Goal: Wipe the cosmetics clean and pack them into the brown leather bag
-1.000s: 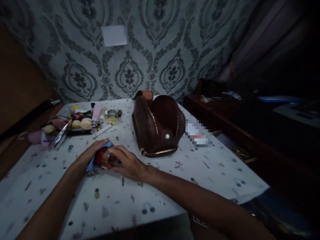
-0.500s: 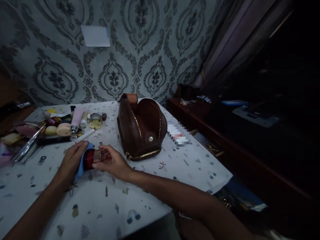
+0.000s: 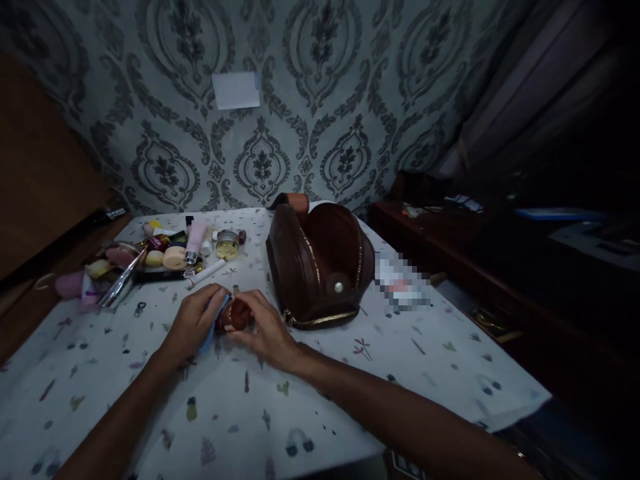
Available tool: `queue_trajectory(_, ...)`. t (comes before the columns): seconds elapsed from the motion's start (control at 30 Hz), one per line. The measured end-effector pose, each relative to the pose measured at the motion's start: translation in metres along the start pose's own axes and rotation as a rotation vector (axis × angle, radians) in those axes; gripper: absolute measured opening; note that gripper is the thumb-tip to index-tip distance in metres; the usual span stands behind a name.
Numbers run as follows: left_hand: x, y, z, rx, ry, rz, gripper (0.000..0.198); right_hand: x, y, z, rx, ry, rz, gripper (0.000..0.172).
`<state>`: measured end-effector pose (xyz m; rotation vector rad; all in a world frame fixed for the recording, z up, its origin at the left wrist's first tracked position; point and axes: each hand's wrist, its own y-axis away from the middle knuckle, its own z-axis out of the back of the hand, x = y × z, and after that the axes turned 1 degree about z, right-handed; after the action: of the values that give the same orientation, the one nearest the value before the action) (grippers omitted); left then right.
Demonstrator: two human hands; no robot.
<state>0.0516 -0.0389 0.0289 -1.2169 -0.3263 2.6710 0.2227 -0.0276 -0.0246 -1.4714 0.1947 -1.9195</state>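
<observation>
Between my hands is a small dark red perfume bottle (image 3: 236, 315), tilted over the table with one end facing me. My left hand (image 3: 196, 320) is closed on a blue cloth (image 3: 208, 339), pressing it against the bottle's left end. The fingers of my right hand (image 3: 267, 333) grip the bottle from the right, hiding part of it. Just right of my hands stands a brown cosmetic bag (image 3: 290, 273), its zipped top gaping and its inside dark.
Several cosmetics lie in a pile at the back left, among them a pink tube (image 3: 195, 241), a silver tube (image 3: 120, 283) and a round glass jar (image 3: 228, 245). A white pen-like stick (image 3: 206, 273) lies nearer me. A blurred packet (image 3: 400, 280) is right of the bag.
The view has swung left, so the table sits further right. The bottle has turned, its end now more towards me. Both hands stay closed around the cloth and bottle.
</observation>
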Motion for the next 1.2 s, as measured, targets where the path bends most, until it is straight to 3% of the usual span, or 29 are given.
queue_trajectory(0.1,0.002,-0.002,0.001,-0.007,0.058,0.048,0.041,0.004,0.000,0.004,0.107,0.021,0.084,0.065)
queue_trajectory(0.2,0.007,-0.003,0.003,0.030,0.163,0.135,0.042,0.004,0.000,0.006,0.165,-0.002,0.072,0.069)
queue_trajectory(0.37,0.012,-0.005,0.002,0.071,0.317,0.334,0.045,-0.001,0.000,0.001,0.043,-0.060,-0.230,0.092)
queue_trajectory(0.43,0.009,-0.003,0.000,0.013,0.317,0.358,0.045,-0.001,-0.001,-0.002,-0.017,-0.127,-0.294,0.076)
queue_trajectory(0.5,0.004,-0.002,-0.003,-0.040,0.312,0.378,0.044,0.000,-0.001,-0.003,-0.030,-0.197,-0.274,0.049)
queue_trajectory(0.57,-0.001,0.000,-0.005,-0.074,0.308,0.395,0.045,0.001,-0.001,-0.002,-0.021,-0.217,-0.252,0.038)
queue_trajectory(0.73,0.001,0.000,-0.012,-0.122,0.222,0.287,0.040,0.003,0.001,0.002,0.040,-0.091,-0.226,0.054)
queue_trajectory(0.9,0.006,0.002,-0.013,-0.089,0.180,0.200,0.034,-0.003,0.002,-0.002,0.066,-0.115,-0.202,0.072)
queue_trajectory(1.03,0.006,0.000,-0.009,-0.037,0.274,0.277,0.035,-0.012,0.000,-0.005,0.079,-0.255,-0.265,0.082)
queue_trajectory(1.2,0.016,-0.006,-0.009,0.000,0.400,0.328,0.038,-0.014,-0.003,-0.005,0.153,-0.450,-0.239,0.089)
